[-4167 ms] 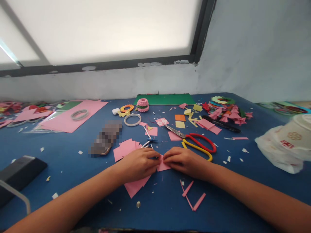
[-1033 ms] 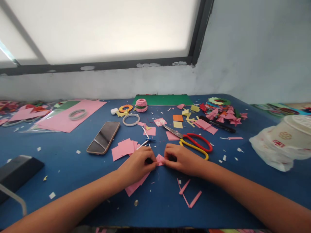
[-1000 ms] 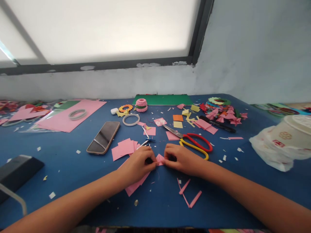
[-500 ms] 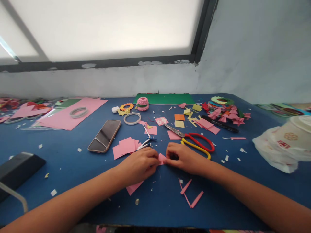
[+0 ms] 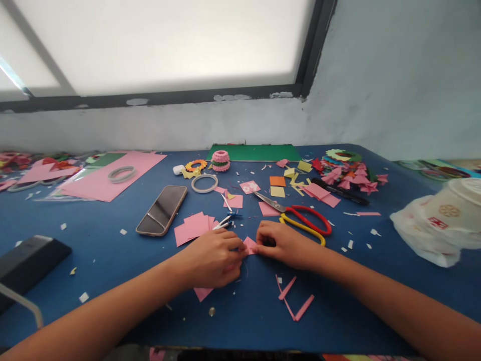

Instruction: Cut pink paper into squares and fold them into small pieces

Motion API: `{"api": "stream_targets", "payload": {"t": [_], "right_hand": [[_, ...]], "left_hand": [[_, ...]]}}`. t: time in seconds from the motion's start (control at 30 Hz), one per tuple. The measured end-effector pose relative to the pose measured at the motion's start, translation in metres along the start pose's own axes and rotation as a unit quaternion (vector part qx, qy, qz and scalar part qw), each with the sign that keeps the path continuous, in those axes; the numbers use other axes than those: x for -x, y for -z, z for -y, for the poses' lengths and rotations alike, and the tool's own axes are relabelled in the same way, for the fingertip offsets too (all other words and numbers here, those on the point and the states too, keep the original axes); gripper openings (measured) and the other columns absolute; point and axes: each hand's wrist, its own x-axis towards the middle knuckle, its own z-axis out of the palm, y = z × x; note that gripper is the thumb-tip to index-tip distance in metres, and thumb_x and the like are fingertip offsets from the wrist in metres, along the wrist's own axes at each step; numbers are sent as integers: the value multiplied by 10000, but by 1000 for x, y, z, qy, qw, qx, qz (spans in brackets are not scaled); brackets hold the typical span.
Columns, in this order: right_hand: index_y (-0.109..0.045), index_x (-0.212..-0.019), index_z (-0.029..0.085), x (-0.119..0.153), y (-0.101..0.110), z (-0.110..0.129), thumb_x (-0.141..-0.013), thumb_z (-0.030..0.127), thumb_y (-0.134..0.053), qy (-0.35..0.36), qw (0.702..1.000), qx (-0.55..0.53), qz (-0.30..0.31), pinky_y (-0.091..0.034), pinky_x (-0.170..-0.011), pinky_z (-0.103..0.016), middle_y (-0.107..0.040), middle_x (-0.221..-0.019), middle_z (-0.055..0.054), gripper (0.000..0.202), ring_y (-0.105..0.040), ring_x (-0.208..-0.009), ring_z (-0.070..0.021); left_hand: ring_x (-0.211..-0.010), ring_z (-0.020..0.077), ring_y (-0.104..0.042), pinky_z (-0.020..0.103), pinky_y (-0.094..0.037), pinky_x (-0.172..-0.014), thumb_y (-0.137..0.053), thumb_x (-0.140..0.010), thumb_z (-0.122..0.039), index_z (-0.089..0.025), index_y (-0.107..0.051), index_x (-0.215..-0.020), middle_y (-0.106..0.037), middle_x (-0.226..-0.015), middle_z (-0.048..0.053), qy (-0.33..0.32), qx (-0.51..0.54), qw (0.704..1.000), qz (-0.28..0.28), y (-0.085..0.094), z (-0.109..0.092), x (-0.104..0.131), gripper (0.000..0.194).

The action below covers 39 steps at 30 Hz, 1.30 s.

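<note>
Between my two hands, at the middle of the blue table, is a small folded pink paper (image 5: 250, 246). My left hand (image 5: 219, 254) pinches its left side with the fingertips. On its right side, the thumb and fingers of my right hand (image 5: 281, 244) close on the edge. Scissors (image 5: 296, 215) with red and yellow handles lie open just beyond my right hand. Pink squares (image 5: 195, 226) are stacked beyond my left hand, and another pink sheet (image 5: 203, 294) shows partly beneath it. Folded pink strips (image 5: 304, 308) lie nearer the front edge.
A phone (image 5: 162, 210) and a tape roll (image 5: 204, 183) lie left of centre. At the far left sits a black device (image 5: 33, 268) with a cable. A bagged cup (image 5: 447, 215) stands at right, and paper pieces (image 5: 356, 175) are heaped at back right.
My left hand has shifted slightly down, its fingers changing position at the pink paper. My right hand has hardly moved.
</note>
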Motion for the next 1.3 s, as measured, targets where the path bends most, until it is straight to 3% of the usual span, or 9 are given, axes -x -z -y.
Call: {"api": "stream_targets", "payload": {"t": [0.23, 0.53, 0.67, 0.8, 1.03, 1.13, 1.3], "right_hand": [[-520, -656, 151, 0, 0, 2, -788, 222, -566, -1, 1000, 11, -4, -328, -537, -210, -499, -688, 11, 157, -447, -582, -86], [-511, -633, 149, 1, -1, 11, -739, 179, -598, -30, 999, 25, -26, -340, -566, -215, -505, -701, 4, 140, -463, -612, -96], [-531, -706, 159, 0, 4, 6, -754, 255, -626, -32, 999, -15, 6, -329, -542, -210, -493, -678, 24, 144, -436, -598, -94], [-553, -766, 165, 1, 13, 4, -756, 253, -630, -32, 998, -15, 50, -331, -534, -204, -475, -684, 30, 118, -423, -608, -95], [-650, -950, 191, 7, 17, 0, -820, 229, -547, 38, 997, -5, 68, -397, -608, -210, -529, -849, -17, 170, -504, -681, -95], [-672, -967, 194, 9, 16, -5, -815, 274, -572, 74, 995, 20, 64, -415, -627, -217, -541, -882, -31, 199, -528, -694, -98], [-697, -940, 202, 11, 15, -8, -852, 280, -520, 136, 986, 78, 60, -443, -699, -242, -551, -931, -61, 213, -559, -752, -117]], "left_hand": [[-795, 192, -571, 337, -457, -734, -469, -780, -183, -151, -601, -1018, -640, -860, 75, -10, -23, 1000, 5, 2, -4, 1, 275], [-809, 201, -575, 343, -446, -752, -488, -770, -203, -153, -627, -936, -630, -865, 83, 20, -29, 999, 23, 4, -10, -1, 223], [-793, 196, -578, 343, -456, -752, -510, -748, -219, -158, -653, -887, -635, -856, 69, 30, -10, 998, 47, 9, -8, -1, 208], [-888, 211, -587, 358, -452, -821, -525, -730, -215, -171, -674, -817, -650, -1017, 57, 17, 41, 998, 50, 13, 0, 1, 178], [-828, 162, -607, 289, -480, -778, -528, -795, -230, -172, -667, -777, -679, -914, 44, 55, 149, 987, -1, 7, 11, -1, 152], [-817, 152, -603, 280, -481, -765, -541, -797, -205, -171, -656, -852, -661, -897, 47, 71, 138, 988, -17, 0, 11, -3, 131], [-840, 168, -594, 309, -487, -764, -504, -824, -192, -191, -669, -925, -654, -926, 47, 25, 76, 997, -21, -2, 10, -2, 194]]}}
